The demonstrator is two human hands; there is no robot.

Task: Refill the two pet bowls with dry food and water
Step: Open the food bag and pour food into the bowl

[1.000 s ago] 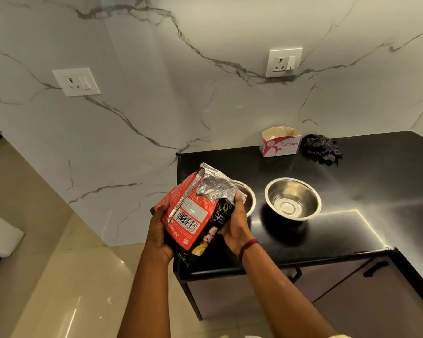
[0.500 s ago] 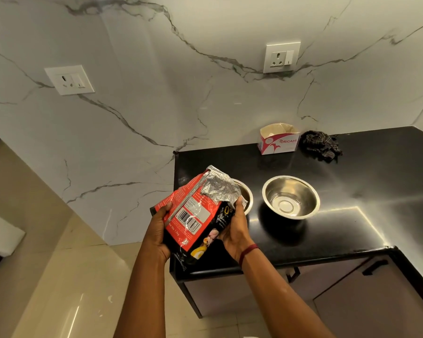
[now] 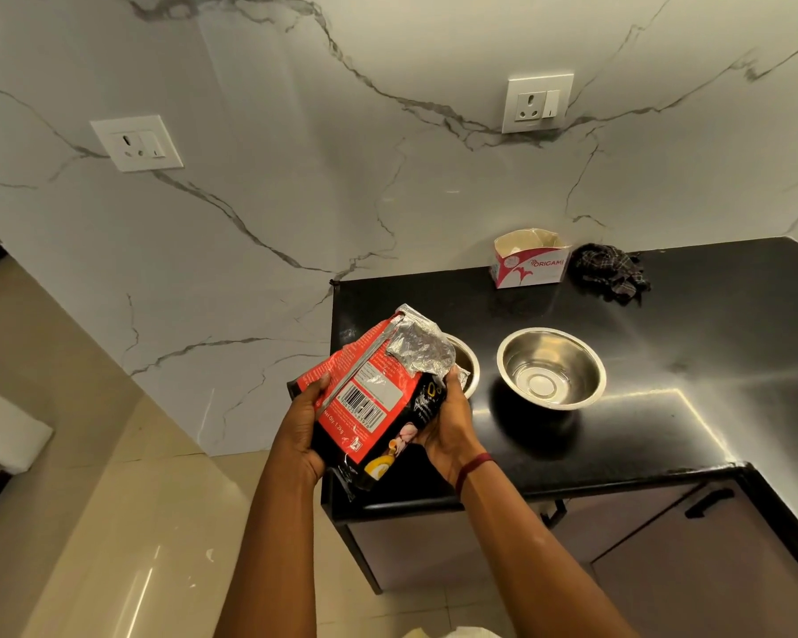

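Both hands hold a red and black pet food bag [image 3: 369, 398] tilted, its silver foil mouth pointing at the left steel bowl [image 3: 468, 368]. My left hand [image 3: 302, 428] grips the bag's left side and my right hand [image 3: 450, 423] its right side. The bag hides most of the left bowl, so its contents cannot be seen. The right steel bowl [image 3: 551, 368] stands beside it on the black counter [image 3: 641, 430] and looks empty.
At the back of the counter stand a white and pink tissue box [image 3: 528, 260] and a dark crumpled cloth [image 3: 611, 271]. Two wall sockets sit on the marble wall. Cabinet doors with black handles [image 3: 708, 501] are below the counter; beige floor lies to the left.
The bag and both hands stay almost in place over the left bowl; the camera view has shifted slightly.
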